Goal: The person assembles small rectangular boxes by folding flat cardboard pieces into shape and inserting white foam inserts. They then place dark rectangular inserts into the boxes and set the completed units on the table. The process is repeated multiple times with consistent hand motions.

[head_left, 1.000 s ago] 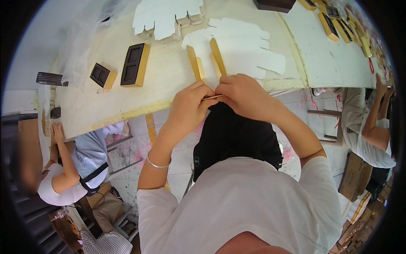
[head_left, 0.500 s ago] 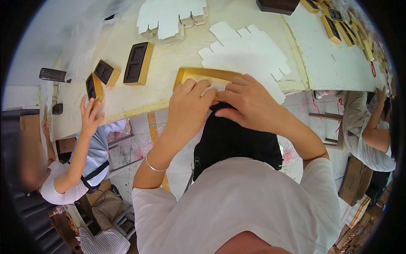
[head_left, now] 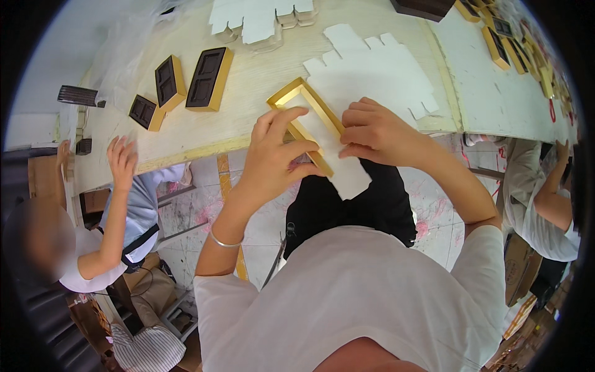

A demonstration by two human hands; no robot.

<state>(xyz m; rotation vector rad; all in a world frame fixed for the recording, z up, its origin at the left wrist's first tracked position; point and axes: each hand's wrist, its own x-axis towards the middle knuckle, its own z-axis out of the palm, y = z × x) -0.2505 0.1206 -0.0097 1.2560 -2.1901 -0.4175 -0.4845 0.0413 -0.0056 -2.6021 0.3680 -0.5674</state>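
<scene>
A partly folded gold cardboard box (head_left: pixel 302 90) is tilted over the table's near edge. Its gold walls stand along both long sides and the far end, while a white flap (head_left: pixel 352 181) stretches out flat from its near end toward my lap. My left hand (head_left: pixel 269 152) grips the left wall, thumb and fingers bent around it. At the right wall, my right hand (head_left: pixel 381 133) has its fingers curled and pinched on the edge. Just beyond lie flat white cardboard blanks (head_left: pixel 372 71) with notched edges.
Gold boxes with dark inserts (head_left: pixel 209 77) stand at the left, near a co-worker's hand (head_left: pixel 123 162). A stack of white blanks (head_left: pixel 257 18) lies at the far side. More gold boxes (head_left: pixel 496 46) and a dark brown block (head_left: pixel 421 7) are at the far right.
The gold box has turned from crosswise to slanting toward me, and its near-end flap now shows. My right hand has moved right. The co-worker's hand has left the small gold boxes, which have shifted.
</scene>
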